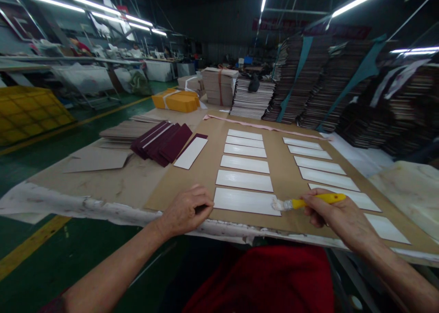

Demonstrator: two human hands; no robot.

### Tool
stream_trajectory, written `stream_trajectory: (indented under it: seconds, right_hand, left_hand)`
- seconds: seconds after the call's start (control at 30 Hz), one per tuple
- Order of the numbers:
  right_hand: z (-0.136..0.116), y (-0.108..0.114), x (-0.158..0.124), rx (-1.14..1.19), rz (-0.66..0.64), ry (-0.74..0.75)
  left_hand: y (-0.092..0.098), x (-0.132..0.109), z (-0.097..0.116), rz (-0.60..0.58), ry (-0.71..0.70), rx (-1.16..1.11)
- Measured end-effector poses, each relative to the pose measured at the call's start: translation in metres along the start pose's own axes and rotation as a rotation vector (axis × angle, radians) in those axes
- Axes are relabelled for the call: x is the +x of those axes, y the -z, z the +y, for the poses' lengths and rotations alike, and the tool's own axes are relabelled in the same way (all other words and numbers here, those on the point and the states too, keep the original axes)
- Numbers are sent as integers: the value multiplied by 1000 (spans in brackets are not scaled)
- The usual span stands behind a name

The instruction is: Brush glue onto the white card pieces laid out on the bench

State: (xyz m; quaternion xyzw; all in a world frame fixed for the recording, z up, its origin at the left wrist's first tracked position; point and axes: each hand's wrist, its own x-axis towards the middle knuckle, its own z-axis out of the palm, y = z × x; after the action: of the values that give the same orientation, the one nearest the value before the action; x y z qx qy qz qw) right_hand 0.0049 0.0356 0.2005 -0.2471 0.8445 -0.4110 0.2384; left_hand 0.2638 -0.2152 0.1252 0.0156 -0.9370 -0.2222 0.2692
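My right hand [338,214] grips a paintbrush [317,200] by its yellow handle. The bristles rest on the right end of the nearest white strip [245,200], a dark-edged rectangle that looks wet and glossy. At that strip's left end, my left hand [187,210] is closed, thumb and fingertips pinching at its edge. Behind it, several similar white strips [244,180] form a column. A second column of white strips [327,178] lies to the right, partly hidden by my right hand. One more white strip [191,153] lies at an angle further left.
Maroon strips [163,143] lie fanned out beside a pile of beige boards [128,132]. Brown paper [206,175] covers the table. At the back stand a yellow bundle [176,100], a stack of white-edged sheets [252,98] and tall dark stacks [315,79]. A pale cloth [409,185] lies right.
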Motion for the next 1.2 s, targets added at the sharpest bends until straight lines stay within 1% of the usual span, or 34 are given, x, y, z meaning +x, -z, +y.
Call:
stream_trajectory:
  seconds: [0.1,0.27,0.37,0.47,0.6,0.7,0.8,0.97,1.07,1.13,1.2]
  right_hand:
    - [-2,1,-4,80,48,8]
    - [-3,4,-10,268,142,124]
    - [-1,5,-11,367,176,146]
    - [3,-3,-10,428,107,133]
    - [2,-33,-10,410,-44,96]
    - [-5,-56,-11,429,-122,85]
    - [-11,-64,-12,486,-166,113]
    - [-10,-59,-2,572,-49,186]
    - [-7,-61,5,665,-40,223]
    - [-3,-58,6,730,-3,240]
    - [5,-44,1,776,84,252]
  left_hand:
    - [0,-1,0,0,14,1]
    - [1,-3,0,-2,21,0]
    - [0,-3,0,4,19,3]
    - [1,-3,0,1,16,-7]
    - [2,0,2,-3,16,-7]
    - [3,0,3,1,14,-2]
    - [2,-1,3,4,4,-6]
    - [-1,-1,-1,-4,36,15]
    - [2,-2,-1,-17,46,34]
    - [6,-5,1,-17,14,41]
    - [6,-5,1,8,-59,55]
